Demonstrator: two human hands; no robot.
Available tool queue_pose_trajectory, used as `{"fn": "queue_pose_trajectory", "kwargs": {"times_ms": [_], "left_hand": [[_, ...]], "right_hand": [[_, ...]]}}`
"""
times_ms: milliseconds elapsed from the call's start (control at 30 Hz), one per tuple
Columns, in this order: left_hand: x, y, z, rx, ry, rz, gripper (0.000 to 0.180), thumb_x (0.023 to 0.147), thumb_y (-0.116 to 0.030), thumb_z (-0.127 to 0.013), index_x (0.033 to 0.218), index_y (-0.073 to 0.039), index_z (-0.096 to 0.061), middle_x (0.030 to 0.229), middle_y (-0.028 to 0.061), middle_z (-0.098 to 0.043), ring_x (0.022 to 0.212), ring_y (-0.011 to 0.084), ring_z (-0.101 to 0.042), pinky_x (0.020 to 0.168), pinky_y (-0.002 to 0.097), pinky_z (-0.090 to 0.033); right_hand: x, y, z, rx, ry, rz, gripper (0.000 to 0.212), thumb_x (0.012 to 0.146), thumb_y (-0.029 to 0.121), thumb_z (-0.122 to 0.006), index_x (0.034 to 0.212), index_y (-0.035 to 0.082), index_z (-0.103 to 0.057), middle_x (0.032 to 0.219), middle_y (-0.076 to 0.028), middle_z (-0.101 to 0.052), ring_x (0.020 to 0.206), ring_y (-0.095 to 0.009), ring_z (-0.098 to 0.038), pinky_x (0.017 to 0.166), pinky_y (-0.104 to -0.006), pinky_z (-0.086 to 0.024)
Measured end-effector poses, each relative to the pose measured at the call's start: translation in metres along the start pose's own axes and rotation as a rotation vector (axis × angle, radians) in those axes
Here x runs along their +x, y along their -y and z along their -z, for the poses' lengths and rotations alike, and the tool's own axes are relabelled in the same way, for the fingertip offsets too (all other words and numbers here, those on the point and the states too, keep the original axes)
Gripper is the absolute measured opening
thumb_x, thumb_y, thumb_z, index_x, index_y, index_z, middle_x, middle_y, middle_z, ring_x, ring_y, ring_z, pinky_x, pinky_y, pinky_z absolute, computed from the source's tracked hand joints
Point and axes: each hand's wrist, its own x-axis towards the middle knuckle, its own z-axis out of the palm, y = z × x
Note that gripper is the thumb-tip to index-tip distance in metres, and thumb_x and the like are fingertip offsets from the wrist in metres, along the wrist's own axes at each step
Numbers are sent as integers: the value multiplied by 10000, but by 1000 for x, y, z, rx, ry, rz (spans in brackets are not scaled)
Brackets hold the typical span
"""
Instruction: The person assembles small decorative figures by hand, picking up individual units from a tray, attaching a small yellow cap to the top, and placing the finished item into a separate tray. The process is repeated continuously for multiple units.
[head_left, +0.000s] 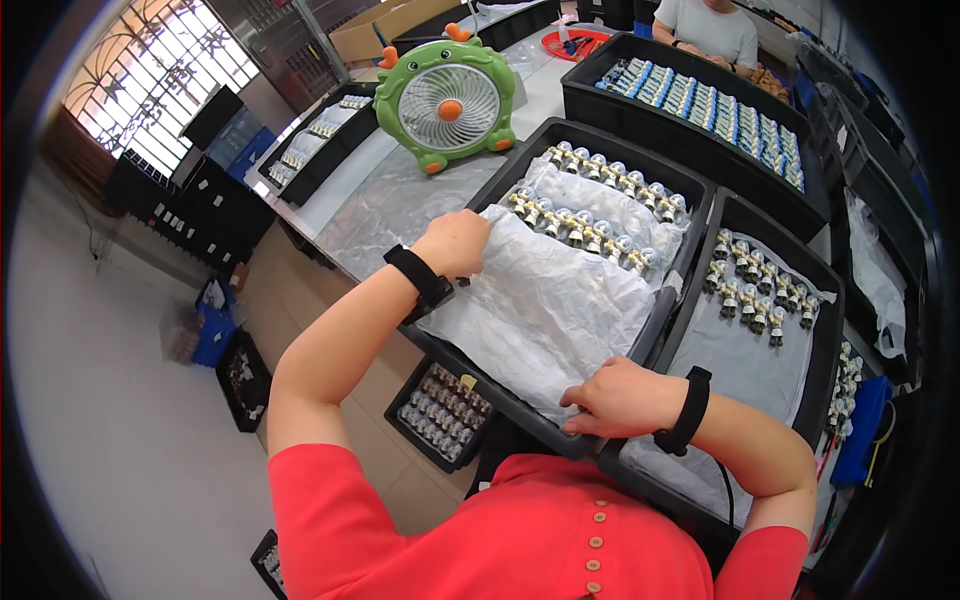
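Observation:
A sheet of white tissue paper point(550, 300) lies crumpled over the near part of a black plastic tray point(700, 185). My left hand point(455, 243) is closed on the sheet's far left corner, at the tray's left side. Over the tray's near edge, my right hand point(620, 398) curls its fingers at the paper's near right corner, seemingly pinching it; the fingertips are partly hidden. Beyond the sheet, rows of small figurines point(585, 235) with clear round heads and yellow-and-white bodies lie on more tissue paper.
A second black tray point(835, 320) with similar figurines stands at the right. Behind is a deep black crate point(600, 110) of blue-and-white pieces. A green fan point(450, 105) stands far left on the table. A co-worker point(710, 35) sits at the back. Another tray point(440, 415) lies below.

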Motion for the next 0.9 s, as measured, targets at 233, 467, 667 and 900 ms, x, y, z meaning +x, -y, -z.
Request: {"fn": "queue_pose_trajectory", "kwargs": {"times_ms": [233, 467, 667, 900], "left_hand": [[15, 7, -34, 41, -47, -22, 227, 645, -80, -672, 847, 24, -665, 880, 232, -642, 822, 368, -644, 718, 410, -528], [16, 8, -53, 108, -193, -137, 139, 728, -59, -585, 825, 23, -641, 888, 206, -651, 824, 357, -650, 718, 415, -533], [-5, 3, -34, -34, -97, -11, 320, 710, -129, -688, 914, 52, -522, 878, 261, -615, 869, 411, -599, 743, 463, -484], [-50, -91, 45, -537, -68, -362, 323, 748, -158, -713, 987, 26, -598, 782, 162, -644, 657, 188, -633, 620, 278, -494]], "right_hand": [[-2, 4, 1, -57, -27, 8, 381, 896, 389, -500, 1019, 53, -633, 702, -108, -659, 712, -295, -632, 822, -395, -416], [-6, 2, 0, -48, -73, 30, 353, 885, 355, -532, 957, 22, -628, 666, -134, -635, 716, -319, -623, 842, -420, -405], [-62, -8, 12, 401, -526, 134, 304, 863, 196, -604, 1093, -3, -592, 961, -163, -650, 905, -313, -615, 809, -370, -480], [-190, -114, -5, 299, -839, -679, 415, 775, 157, -656, 1148, 2, -561, 1025, -156, -630, 974, -290, -602, 863, -345, -473]]}}
